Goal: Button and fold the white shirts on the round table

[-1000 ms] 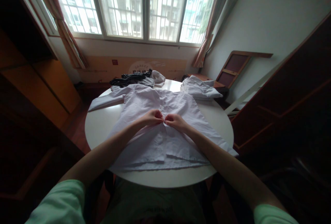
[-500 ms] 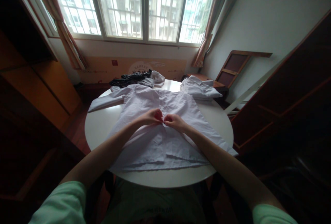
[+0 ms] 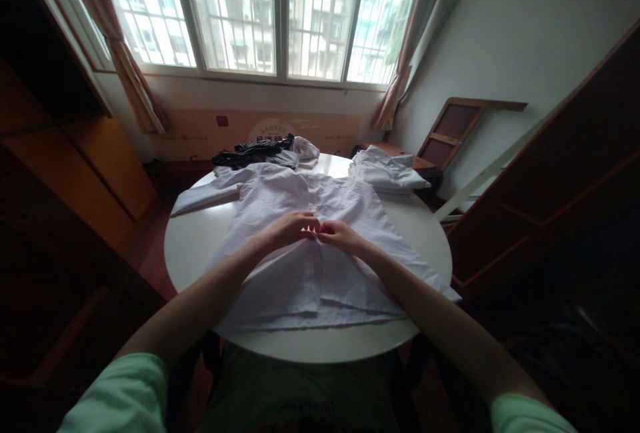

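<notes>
My left hand (image 3: 294,226) is curled nearly shut, fingertips pinched on the front placket of the white shirt (image 3: 310,260) at about its middle, knuckles up and the thumb tucked underneath where I cannot see it. My left forearm runs up from the lower left at a slant, bare from the green sleeve to the wrist, and lies over the shirt's left half.

The shirt is spread flat on the round white table (image 3: 193,246), front side up. Its long axis runs away from me: hem at the near edge of the table, collar toward the window. One sleeve stretches out to the left across the tabletop, and the button line runs straight down the middle between my hands.

My right hand (image 3: 340,234) is just beside the left, almost touching it, also closed to a pinch on the same placket, fingers pointing left toward the other hand. That forearm comes in from the lower right, mirroring the left one, wrist low on the cloth.

At the far side of the table lie a dark garment (image 3: 253,150) on the left and a bunched white garment (image 3: 387,173) on the right, both well apart from my hands
</notes>
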`<state>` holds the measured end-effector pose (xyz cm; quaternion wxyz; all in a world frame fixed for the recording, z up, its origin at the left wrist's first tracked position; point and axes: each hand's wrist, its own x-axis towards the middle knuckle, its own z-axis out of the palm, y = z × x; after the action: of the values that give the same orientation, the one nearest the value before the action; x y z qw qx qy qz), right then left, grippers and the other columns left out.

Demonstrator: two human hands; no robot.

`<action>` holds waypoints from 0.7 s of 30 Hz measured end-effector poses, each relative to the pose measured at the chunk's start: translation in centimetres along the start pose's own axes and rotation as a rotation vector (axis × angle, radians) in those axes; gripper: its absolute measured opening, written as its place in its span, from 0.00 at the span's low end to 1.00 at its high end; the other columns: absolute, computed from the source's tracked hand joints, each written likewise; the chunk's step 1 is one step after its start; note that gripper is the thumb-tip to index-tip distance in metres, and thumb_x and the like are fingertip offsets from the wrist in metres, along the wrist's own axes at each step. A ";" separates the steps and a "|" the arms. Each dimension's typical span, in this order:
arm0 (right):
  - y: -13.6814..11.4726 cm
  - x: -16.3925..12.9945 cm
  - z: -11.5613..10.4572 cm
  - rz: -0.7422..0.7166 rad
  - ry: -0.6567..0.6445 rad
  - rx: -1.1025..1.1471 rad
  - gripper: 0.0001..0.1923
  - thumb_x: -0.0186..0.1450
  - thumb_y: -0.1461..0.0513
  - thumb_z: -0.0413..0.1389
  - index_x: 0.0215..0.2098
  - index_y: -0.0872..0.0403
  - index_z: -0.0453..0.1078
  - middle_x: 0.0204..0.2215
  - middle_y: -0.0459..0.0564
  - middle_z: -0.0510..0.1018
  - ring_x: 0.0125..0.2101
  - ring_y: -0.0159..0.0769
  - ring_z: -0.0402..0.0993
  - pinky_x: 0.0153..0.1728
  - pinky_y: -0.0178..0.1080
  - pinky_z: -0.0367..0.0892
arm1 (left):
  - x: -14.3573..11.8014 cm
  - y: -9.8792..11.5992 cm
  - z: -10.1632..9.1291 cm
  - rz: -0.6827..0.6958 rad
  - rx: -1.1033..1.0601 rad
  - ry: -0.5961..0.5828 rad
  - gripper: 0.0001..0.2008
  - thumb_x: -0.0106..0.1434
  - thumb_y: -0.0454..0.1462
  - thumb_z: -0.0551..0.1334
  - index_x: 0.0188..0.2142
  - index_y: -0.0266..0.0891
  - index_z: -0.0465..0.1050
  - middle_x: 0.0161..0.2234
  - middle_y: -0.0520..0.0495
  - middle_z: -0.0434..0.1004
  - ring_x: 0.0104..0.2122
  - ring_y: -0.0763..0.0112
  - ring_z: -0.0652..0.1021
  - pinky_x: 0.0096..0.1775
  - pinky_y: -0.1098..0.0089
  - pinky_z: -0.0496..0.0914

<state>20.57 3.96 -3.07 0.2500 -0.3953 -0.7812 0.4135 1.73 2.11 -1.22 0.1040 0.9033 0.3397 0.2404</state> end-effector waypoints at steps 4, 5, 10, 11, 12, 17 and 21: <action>-0.1 0.0 -0.1 -0.005 -0.026 0.033 0.08 0.53 0.59 0.56 0.24 0.57 0.67 0.19 0.42 0.67 0.22 0.27 0.60 0.25 0.32 0.54 | -0.1 0.2 0.0 0.022 0.046 0.002 0.03 0.58 0.35 0.63 0.33 0.38 0.75 0.32 0.49 0.73 0.29 0.76 0.72 0.32 0.76 0.62; -0.2 -0.1 -0.1 -0.008 -0.032 0.045 0.08 0.53 0.59 0.56 0.24 0.57 0.67 0.20 0.42 0.67 0.23 0.27 0.60 0.25 0.32 0.55 | -0.1 0.2 0.0 0.028 0.052 0.000 0.03 0.58 0.34 0.63 0.32 0.38 0.75 0.32 0.49 0.73 0.29 0.77 0.72 0.32 0.76 0.62; -0.3 -0.2 -0.3 -0.001 -0.040 0.084 0.09 0.53 0.59 0.57 0.25 0.58 0.67 0.20 0.42 0.68 0.23 0.27 0.61 0.26 0.32 0.56 | 0.0 0.3 0.1 0.015 0.045 0.004 0.03 0.58 0.34 0.62 0.30 0.38 0.75 0.31 0.50 0.73 0.29 0.77 0.72 0.31 0.77 0.61; -0.3 -0.2 -0.3 0.001 -0.039 0.083 0.09 0.53 0.58 0.58 0.25 0.57 0.67 0.20 0.42 0.68 0.23 0.27 0.61 0.25 0.32 0.55 | 0.0 0.3 0.1 0.005 0.040 0.007 0.03 0.58 0.34 0.62 0.31 0.38 0.75 0.31 0.50 0.73 0.29 0.77 0.72 0.31 0.77 0.61; -0.3 -0.2 -0.2 0.003 -0.035 0.078 0.10 0.52 0.57 0.58 0.24 0.57 0.67 0.20 0.42 0.68 0.23 0.27 0.61 0.25 0.32 0.55 | 0.0 0.3 0.1 -0.002 0.037 0.007 0.03 0.58 0.35 0.62 0.32 0.39 0.75 0.32 0.50 0.73 0.29 0.76 0.72 0.31 0.77 0.61; -0.3 -0.2 -0.2 0.002 -0.019 0.058 0.11 0.51 0.56 0.58 0.24 0.57 0.66 0.20 0.42 0.67 0.23 0.27 0.60 0.24 0.31 0.54 | 0.0 0.1 0.2 -0.022 0.044 0.012 0.04 0.58 0.37 0.63 0.32 0.39 0.75 0.32 0.50 0.73 0.30 0.76 0.72 0.32 0.76 0.62; -0.5 -0.3 -0.3 0.023 -0.037 0.073 0.10 0.52 0.57 0.58 0.24 0.57 0.65 0.20 0.42 0.67 0.23 0.27 0.59 0.24 0.32 0.54 | 0.0 0.0 0.3 -0.010 0.042 0.026 0.04 0.58 0.37 0.63 0.33 0.40 0.75 0.34 0.50 0.73 0.31 0.76 0.72 0.32 0.76 0.62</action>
<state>20.70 3.70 -2.54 0.2451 -0.3871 -0.7655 0.4517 1.88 2.05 -1.48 0.0818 0.9004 0.3505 0.2445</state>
